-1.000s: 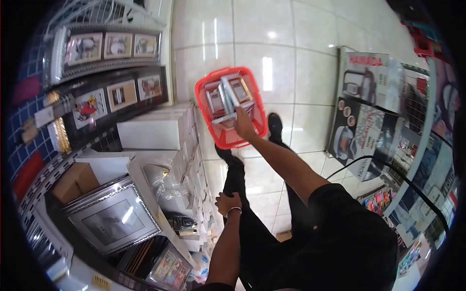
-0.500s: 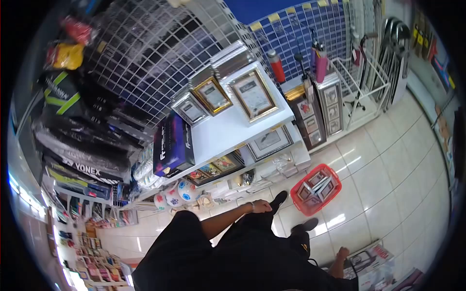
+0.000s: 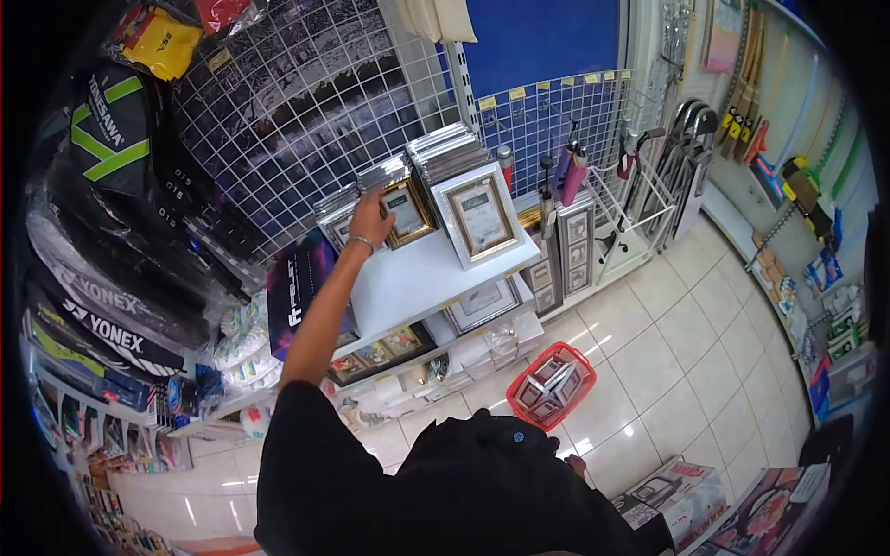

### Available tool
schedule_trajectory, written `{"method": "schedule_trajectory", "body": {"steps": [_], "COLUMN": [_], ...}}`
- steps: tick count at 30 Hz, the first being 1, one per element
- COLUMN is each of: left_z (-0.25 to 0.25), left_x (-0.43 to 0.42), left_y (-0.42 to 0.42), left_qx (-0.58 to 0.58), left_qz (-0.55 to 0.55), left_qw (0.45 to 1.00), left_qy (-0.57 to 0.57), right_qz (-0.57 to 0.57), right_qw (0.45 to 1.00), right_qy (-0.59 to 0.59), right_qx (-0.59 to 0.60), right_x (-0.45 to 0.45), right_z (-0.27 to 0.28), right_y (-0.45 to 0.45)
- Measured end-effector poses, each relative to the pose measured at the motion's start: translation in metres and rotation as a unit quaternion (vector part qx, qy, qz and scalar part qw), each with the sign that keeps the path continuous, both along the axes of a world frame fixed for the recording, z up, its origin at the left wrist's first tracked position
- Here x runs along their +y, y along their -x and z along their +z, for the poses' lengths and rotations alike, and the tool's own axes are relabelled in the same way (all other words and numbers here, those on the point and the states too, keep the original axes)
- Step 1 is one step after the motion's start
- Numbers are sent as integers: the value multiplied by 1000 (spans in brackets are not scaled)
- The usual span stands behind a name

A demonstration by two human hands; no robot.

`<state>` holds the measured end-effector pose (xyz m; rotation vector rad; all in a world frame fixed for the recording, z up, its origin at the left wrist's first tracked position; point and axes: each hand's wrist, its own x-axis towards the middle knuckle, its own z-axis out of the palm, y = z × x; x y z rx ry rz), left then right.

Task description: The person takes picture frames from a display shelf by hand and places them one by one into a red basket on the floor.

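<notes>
My left hand (image 3: 371,221), with a bracelet at the wrist, reaches onto the white shelf (image 3: 399,287). Its fingers touch the gold-edged frame (image 3: 408,212) and lie beside a smaller silver frame (image 3: 339,225); whether they grip is unclear. A larger silver-and-gold frame (image 3: 479,215) leans at the front of a stack to the right. My right hand (image 3: 577,464) hangs low by my body, mostly hidden, its fingers not clear. Near it on the floor stands a red basket (image 3: 587,372) with several picture frames (image 3: 551,387) inside.
A dark box (image 3: 298,292) stands at the shelf's left end. Black YONEX bags (image 3: 107,329) hang at the left. Tall frames and a white wire rack (image 3: 640,218) stand to the right. Printed boxes (image 3: 672,500) sit at the lower right on the tiled floor (image 3: 667,338).
My left hand has risen from beside my leg to the frames on the shelf. My right hand has left the basket and drawn back to my side. The view has swung toward the shelf.
</notes>
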<state>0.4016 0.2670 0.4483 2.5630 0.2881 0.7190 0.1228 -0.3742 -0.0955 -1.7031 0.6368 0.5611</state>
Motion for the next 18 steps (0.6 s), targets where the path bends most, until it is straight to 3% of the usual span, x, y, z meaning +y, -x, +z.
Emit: {"method": "schedule_trajectory", "body": {"steps": [2, 3, 6, 7, 8, 9, 11, 13, 15, 18], "left_z": [5, -4, -12, -13, -15, -18, -25, -22, -23, -24], "left_x": [22, 40, 40, 34, 30, 29, 32, 32, 41, 50], "left_y": [-16, -30, -36, -33, -30, -29, -26, -26, -30, -30], "left_qx": [7, 82, 101, 89, 87, 76, 24, 63, 0, 23], "left_qz": [28, 34, 97, 109, 104, 110, 96, 83, 81, 29], "left_qw": [969, 974, 956, 955, 956, 958, 960, 960, 954, 985], "left_qy": [-244, -210, -259, -260, -259, -253, -262, -261, -289, -170], "right_qz": [-68, -76, -105, 150, 351, 400, 405, 390, 340, 129], "right_qw": [997, 996, 991, 956, 825, 796, 806, 819, 858, 963], "right_qy": [25, 26, 64, 243, 428, 444, 427, 416, 382, 237], "right_qx": [-31, -35, -49, -63, -116, -100, -68, -64, -51, 20], "right_x": [34, 43, 26, 13, 0, -1, 3, 11, 24, 53], "right_z": [63, 76, 29, 1, -28, -18, -6, 1, 8, 29], "right_y": [2, 2, 38, 49, 60, 75, 79, 64, 32, -17]}}
